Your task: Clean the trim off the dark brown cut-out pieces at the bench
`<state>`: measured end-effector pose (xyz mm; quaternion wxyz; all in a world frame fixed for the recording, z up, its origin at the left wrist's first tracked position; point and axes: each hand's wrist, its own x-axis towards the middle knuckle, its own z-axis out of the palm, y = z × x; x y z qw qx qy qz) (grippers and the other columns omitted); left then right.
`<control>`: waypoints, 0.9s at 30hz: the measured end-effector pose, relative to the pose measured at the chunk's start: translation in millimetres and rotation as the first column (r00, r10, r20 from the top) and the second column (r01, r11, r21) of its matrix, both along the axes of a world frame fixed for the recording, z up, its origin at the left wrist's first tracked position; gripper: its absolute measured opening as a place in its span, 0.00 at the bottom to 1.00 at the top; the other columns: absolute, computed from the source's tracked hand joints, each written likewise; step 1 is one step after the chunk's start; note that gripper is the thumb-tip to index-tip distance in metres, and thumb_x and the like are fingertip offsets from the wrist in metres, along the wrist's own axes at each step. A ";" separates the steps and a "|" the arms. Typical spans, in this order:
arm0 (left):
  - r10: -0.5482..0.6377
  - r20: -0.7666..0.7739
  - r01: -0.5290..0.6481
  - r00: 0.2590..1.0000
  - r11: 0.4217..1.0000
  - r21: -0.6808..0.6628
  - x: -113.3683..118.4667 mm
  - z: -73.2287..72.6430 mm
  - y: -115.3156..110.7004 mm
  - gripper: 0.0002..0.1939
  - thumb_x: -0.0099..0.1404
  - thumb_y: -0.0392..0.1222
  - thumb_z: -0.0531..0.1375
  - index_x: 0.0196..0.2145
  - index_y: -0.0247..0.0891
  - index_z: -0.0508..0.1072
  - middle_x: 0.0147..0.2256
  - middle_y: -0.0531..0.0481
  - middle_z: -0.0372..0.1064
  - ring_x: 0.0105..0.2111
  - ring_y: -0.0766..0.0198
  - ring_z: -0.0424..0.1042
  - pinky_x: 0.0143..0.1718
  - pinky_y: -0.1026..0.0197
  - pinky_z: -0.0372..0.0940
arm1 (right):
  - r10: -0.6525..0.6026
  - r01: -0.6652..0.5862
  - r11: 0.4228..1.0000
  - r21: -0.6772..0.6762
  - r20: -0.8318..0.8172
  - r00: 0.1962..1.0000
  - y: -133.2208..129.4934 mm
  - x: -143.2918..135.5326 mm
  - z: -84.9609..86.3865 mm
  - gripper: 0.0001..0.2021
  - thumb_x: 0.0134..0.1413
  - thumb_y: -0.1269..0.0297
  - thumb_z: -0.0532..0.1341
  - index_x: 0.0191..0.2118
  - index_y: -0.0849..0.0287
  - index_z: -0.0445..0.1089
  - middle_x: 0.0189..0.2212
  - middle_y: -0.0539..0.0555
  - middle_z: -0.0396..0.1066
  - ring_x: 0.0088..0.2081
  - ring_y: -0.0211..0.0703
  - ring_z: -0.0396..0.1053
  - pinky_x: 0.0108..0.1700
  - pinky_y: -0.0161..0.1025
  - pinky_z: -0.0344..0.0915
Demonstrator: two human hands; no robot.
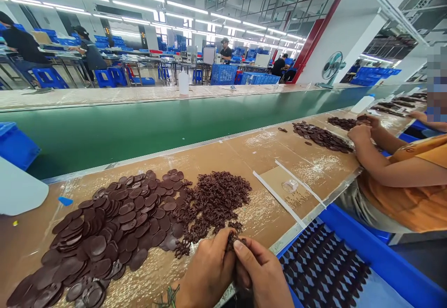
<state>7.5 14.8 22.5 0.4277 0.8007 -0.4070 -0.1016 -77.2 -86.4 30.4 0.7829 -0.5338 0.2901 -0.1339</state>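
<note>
The brown bench (307, 159) runs left to right beside a green belt (139, 126). On it lies a wide pile of dark discs (111, 224), and right next to that a heap of small clips (213, 198), just ahead of both hands. Bench edge sits directly under the wrists, w/ a blue tray (384, 261) below-right. Left hand (209, 271) and right hand (261, 273) are pressed together, 2 thumbs pinching 1 small dark part (232, 239) between them. A co-worker's hands (361, 131) work far right, well apart.

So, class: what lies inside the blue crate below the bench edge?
The blue crate holds rows of small dark pieces laid in a pattern. Its near end is hidden behind the right hand, and the floor under the pieces barely shows.
</note>
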 end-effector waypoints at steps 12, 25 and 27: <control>-0.090 0.128 0.097 0.988 0.994 -0.052 1.6 2.6 -0.2 0.20 0.73 0.39 0.44 0.55 0.30 0.67 0.34 0.42 0.81 0.31 0.50 0.81 0.31 0.53 0.73 | 0.127 -0.127 0.991 0.041 0.002 0.992 -13.5 -0.4 -3.7 0.27 0.49 0.37 0.69 0.29 0.61 0.70 0.11 0.43 0.57 0.15 0.29 0.48 0.21 0.32 0.44; -0.113 0.200 0.122 0.973 0.992 -0.035 2.2 9.6 6.9 0.20 0.73 0.41 0.46 0.57 0.35 0.67 0.40 0.42 0.81 0.34 0.53 0.82 0.33 0.58 0.74 | 0.139 -0.139 0.986 0.090 0.002 0.990 -18.5 -0.1 -7.7 0.26 0.47 0.40 0.71 0.28 0.62 0.69 0.12 0.43 0.58 0.15 0.28 0.49 0.20 0.31 0.43; -0.123 0.196 0.132 0.973 0.991 -0.032 0.6 -4.3 7.5 0.20 0.72 0.41 0.47 0.58 0.37 0.66 0.40 0.44 0.82 0.34 0.55 0.83 0.35 0.60 0.74 | 0.140 -0.139 0.986 0.090 -0.002 0.990 -18.5 -0.2 -10.7 0.29 0.42 0.37 0.72 0.29 0.62 0.71 0.12 0.43 0.59 0.15 0.29 0.50 0.19 0.31 0.44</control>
